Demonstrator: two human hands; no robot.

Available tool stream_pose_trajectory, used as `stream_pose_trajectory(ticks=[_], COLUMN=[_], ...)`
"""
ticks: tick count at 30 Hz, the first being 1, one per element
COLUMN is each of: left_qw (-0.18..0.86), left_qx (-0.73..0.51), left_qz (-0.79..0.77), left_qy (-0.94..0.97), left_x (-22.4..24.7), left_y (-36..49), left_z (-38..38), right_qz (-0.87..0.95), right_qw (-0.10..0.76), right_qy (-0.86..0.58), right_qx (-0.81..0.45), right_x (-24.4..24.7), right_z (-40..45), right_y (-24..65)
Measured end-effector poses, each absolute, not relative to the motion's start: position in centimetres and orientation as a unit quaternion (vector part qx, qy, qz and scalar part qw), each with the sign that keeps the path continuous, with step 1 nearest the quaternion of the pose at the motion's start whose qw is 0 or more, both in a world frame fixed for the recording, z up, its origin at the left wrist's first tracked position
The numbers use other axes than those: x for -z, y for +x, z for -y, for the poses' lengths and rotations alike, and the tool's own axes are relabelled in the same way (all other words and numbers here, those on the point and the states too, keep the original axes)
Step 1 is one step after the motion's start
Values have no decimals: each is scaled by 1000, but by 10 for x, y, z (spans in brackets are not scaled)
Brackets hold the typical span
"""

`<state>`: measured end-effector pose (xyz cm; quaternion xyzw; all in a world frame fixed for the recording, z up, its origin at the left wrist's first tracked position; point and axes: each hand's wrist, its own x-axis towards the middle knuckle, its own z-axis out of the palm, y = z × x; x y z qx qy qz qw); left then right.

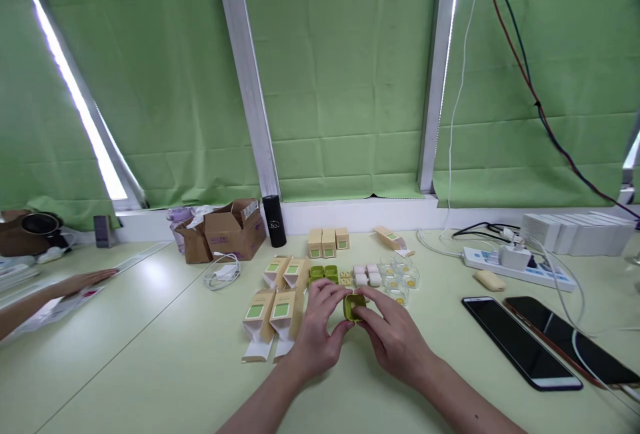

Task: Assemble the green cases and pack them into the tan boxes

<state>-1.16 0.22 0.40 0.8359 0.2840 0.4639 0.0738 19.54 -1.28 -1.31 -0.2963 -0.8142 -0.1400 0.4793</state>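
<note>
Both hands hold one small green square case, whose hollow side faces me. My left hand (323, 327) grips the case (353, 306) by its left edge, while my right hand (390, 331) has fingers on its right side and one reaching into it. Just behind are more green cases (323, 273), small yellowish pieces (345, 278), white rounded blocks (367, 275) and clear containers with yellow spots (400, 276). Left of my hands lie kraft boxes (255, 312) with open white flaps. Three closed kraft boxes (328, 243) stand farther back.
A carton (235, 229), black cylinder (274, 221) and coiled white cable (223, 273) are back left. On the right lie two phones (520, 341), a power strip (520, 269) and white boxes (577, 234). Another person's arm (55, 294) rests at far left.
</note>
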Motion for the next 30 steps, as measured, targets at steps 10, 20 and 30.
stream_pose_trajectory(ticks=[10, 20, 30], left_qw=[61, 60, 80], left_qx=[-468, -465, -474], left_qz=[-276, -279, -291], left_qy=[837, 838, 827], left_x=[-3, -1, -3], left_y=[-12, -12, -11], left_z=[-2, -3, -4], right_qz=[826, 826, 829], right_qw=[478, 487, 473], right_qy=[-275, -277, -297], right_qx=[112, 69, 19], right_x=[16, 12, 17], right_z=[10, 12, 13], right_y=[194, 195, 197])
